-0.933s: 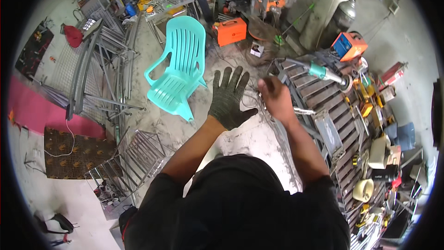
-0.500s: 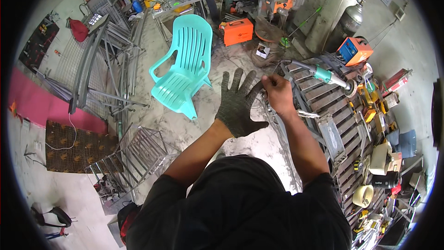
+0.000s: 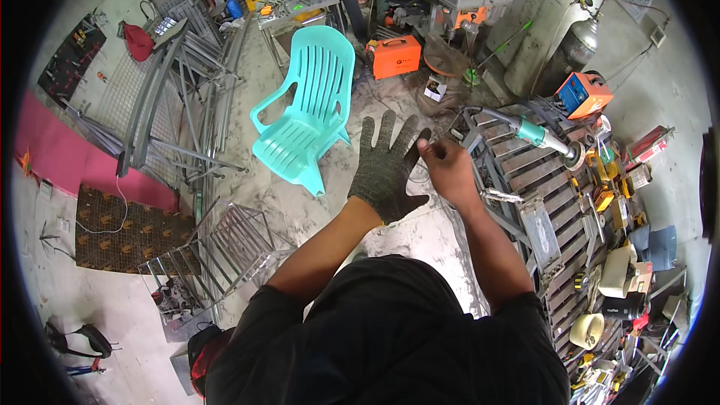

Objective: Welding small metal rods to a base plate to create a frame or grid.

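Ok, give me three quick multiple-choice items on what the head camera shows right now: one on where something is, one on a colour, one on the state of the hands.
1. Where is the angle grinder?
A. on the metal rack to the person's right
B. on the seat of the plastic chair
C. on the floor by the pink mat

2. What colour is the plastic chair?
A. orange
B. turquoise
C. white

3. How are the hands?
A. both bare
B. both gloved
C. left hand in a dark knit glove, right hand bare

Key: 1 A, the grinder lies across the rack's slats at the right. 2 B, the chair is a pale turquoise green. 3 C, the left hand is spread open in the glove while the bare right hand pinches at its little-finger edge.
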Tool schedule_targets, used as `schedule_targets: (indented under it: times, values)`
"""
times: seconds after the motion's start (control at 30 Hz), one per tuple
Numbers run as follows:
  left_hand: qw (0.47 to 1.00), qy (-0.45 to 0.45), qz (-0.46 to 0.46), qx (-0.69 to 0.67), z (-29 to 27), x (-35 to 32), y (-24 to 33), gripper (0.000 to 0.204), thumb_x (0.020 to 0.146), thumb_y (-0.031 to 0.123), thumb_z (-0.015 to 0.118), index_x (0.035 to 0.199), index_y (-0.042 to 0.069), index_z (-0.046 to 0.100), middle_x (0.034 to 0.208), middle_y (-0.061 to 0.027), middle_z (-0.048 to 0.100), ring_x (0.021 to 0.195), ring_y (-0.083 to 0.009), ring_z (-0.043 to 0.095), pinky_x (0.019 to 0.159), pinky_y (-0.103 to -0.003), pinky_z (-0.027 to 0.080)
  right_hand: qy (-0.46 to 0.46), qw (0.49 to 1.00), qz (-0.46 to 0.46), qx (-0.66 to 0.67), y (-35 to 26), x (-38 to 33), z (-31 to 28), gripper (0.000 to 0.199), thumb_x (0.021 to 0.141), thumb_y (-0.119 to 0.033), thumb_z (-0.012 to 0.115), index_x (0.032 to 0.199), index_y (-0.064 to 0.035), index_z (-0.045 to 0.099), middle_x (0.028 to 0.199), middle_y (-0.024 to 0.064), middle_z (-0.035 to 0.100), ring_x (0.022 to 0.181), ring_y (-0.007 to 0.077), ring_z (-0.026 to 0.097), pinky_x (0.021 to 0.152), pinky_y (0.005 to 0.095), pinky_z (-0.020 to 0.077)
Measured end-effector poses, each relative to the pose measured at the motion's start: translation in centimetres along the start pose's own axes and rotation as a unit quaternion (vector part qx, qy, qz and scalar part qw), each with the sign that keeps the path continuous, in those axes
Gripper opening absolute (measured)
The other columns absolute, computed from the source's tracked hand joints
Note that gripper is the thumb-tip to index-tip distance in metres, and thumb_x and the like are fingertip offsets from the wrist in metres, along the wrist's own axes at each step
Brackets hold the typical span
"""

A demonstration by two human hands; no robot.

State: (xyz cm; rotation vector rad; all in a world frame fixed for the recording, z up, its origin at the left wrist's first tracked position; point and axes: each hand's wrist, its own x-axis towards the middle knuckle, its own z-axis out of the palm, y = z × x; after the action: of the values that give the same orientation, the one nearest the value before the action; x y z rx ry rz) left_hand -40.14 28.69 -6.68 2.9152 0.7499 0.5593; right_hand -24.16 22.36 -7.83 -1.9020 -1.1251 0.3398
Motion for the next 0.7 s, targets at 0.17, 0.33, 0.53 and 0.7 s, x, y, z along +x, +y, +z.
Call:
schedule_targets:
  times: [0.17, 0.33, 0.53, 0.7]
  values:
    - [0.999, -0.041, -0.017, 0.025, 1.1, -0.1, 0.7, 0.106, 0.079, 0.065, 0.072, 0.16, 0.006, 0.037, 0.17, -0.018, 0.02, 0.159, -0.0431, 0.007, 0.127, -0.063, 0.002, -0.017, 0.999, -0.022, 0.033, 1.2, -0.1, 1.7, 0.03, 0.097, -0.023, 0.07, 0.093, 0.0067, 0.07, 0.082, 0.0285, 0.069, 0.077, 0.0432, 0.07, 0.072, 0.0472, 0.0525]
    - [0.999, -0.039, -0.017, 0.033, 1.5, -0.5, 0.2, 0.102, 0.082, 0.064, 0.069, 0.158, 0.002, 0.04, 0.171, -0.0176, 0.019, 0.159, -0.0423, 0.006, 0.127, -0.062, 0.002, -0.047, 0.997, -0.015, 0.054, 1.0, -0.2, 1.9, 0.03, 0.098, -0.022, 0.067, 0.094, 0.0074, 0.069, 0.083, 0.0289, 0.069, 0.079, 0.041, 0.071, 0.074, 0.0463, 0.0522]
    - [1.0, -0.014, 0.008, 0.019, 1.9, -0.8, 0.1, 0.099, 0.084, 0.062, 0.067, 0.157, 0.001, 0.041, 0.17, -0.0188, 0.021, 0.159, -0.0428, 0.006, 0.128, -0.061, 0.002, -0.103, 0.978, 0.135, 0.12, 1.7, 0.1, 2.1, 0.032, 0.1, -0.025, 0.064, 0.094, 0.0068, 0.068, 0.083, 0.028, 0.068, 0.077, 0.0378, 0.069, 0.074, 0.0453, 0.0512]
    - [0.998, -0.035, 0.02, 0.048, 2.0, -1.0, 0.4, 0.098, 0.085, 0.063, 0.065, 0.156, -0.001, 0.041, 0.169, -0.0199, 0.024, 0.159, -0.0431, 0.007, 0.128, -0.061, 0.002, -0.05, 0.998, 0.011, 0.031, 1.4, -0.2, 1.8, 0.03, 0.101, -0.024, 0.062, 0.095, 0.0054, 0.066, 0.086, 0.0308, 0.066, 0.085, 0.0465, 0.068, 0.078, 0.0484, 0.0507]
